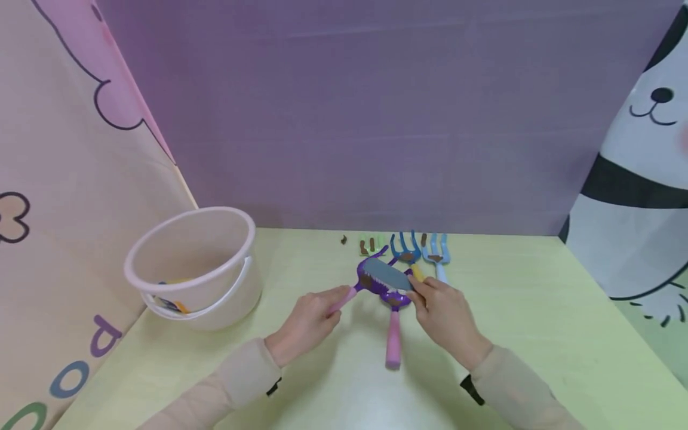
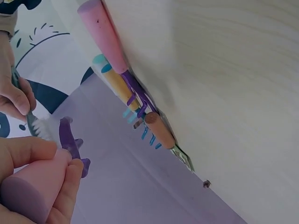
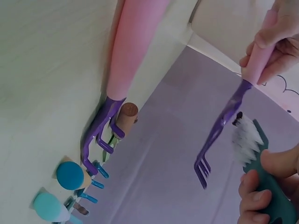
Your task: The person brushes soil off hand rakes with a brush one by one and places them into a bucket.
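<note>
My left hand (image 1: 307,323) grips the pink handle of a purple hand rake (image 3: 217,128), held above the table with brown dirt on its head. In my right hand (image 1: 448,319) is a dark green scrub brush (image 1: 386,273) with white bristles (image 3: 247,140). The bristles face the rake's purple neck, and a dark clump (image 3: 238,118) shows between them. Whether bristles and rake touch, I cannot tell. Below the hands a second purple rake (image 1: 393,340) with a pink handle lies on the table.
Farther back lie a blue rake (image 1: 407,254) with a yellow handle, a light blue rake (image 1: 439,251) and a green tool (image 1: 379,243), with brown bits on them. A brown crumb (image 1: 344,239) lies nearby. At left stands a white bucket (image 1: 215,313) with colourful items inside.
</note>
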`<state>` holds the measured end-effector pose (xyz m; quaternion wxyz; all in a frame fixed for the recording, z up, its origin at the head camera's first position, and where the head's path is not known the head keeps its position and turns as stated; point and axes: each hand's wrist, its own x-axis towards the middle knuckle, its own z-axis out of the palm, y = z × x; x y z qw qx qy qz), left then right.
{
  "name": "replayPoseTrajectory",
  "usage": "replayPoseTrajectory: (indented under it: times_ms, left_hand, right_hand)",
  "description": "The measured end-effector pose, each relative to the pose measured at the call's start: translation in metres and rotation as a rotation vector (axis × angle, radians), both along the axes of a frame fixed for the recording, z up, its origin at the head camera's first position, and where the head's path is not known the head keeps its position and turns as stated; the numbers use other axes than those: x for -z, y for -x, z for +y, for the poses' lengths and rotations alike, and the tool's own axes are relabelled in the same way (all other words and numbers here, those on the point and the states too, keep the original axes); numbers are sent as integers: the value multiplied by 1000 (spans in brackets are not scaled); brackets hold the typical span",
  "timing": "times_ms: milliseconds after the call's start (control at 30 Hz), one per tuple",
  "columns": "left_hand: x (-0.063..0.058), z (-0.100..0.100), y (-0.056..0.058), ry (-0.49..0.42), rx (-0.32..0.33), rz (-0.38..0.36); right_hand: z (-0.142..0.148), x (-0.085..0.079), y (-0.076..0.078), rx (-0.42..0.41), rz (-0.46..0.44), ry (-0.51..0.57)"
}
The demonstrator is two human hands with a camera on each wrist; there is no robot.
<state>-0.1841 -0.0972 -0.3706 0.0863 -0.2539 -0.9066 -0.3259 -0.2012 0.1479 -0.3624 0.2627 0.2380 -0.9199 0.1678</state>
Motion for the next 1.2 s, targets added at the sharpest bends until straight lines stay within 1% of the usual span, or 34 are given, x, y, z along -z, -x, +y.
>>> replayPoseTrajectory:
  times_ms: [100, 233, 300, 400, 500, 567, 633, 733, 833, 900, 1000, 1067, 1133, 1200]
  left_hand:
    - [-3, 3, 0, -8, 19, -25]
    - [-5, 5, -1, -24, 13, -46]
    - [-5, 4, -1, -29, 6, -44]
    - [-4, 1, -2, -26, 5, -41]
    - [-3, -1, -2, -22, 4, -27]
    - [-3, -2, -3, -30, 1, -11]
    - [-3, -3, -3, -35, -2, -1]
    - [-3, -3, -2, -39, 1, -28]
    - [-4, -2, -2, -34, 8, -46]
    - [-4, -1, -2, -31, 9, -43]
    - [-5, 0, -2, -25, 4, -34]
    - [-5, 1, -2, -15, -4, -30]
    - [-5, 2, -2, -16, -2, -47]
    - [-6, 2, -1, -22, 2, -58]
  right_hand:
    - [-1, 5, 2, -19, 71, -2]
    - [-2, 13, 4, -35, 185, -35]
    - [-1, 15, 4, -42, 216, -52]
    - [0, 14, 4, -74, 251, -89]
    - [3, 11, 6, -110, 304, -145]
    - [6, 9, 8, -109, 320, -168]
    - [9, 8, 9, -101, 306, -170]
    - [12, 6, 7, -83, 215, -129]
    - [12, 4, 5, -75, 129, -65]
    - [12, 3, 4, -68, 99, -23]
    - [11, 2, 4, -56, 88, 25]
    - [10, 2, 4, -51, 87, 38]
    - [10, 1, 4, -53, 84, 34]
    - [9, 1, 4, -69, 96, 6]
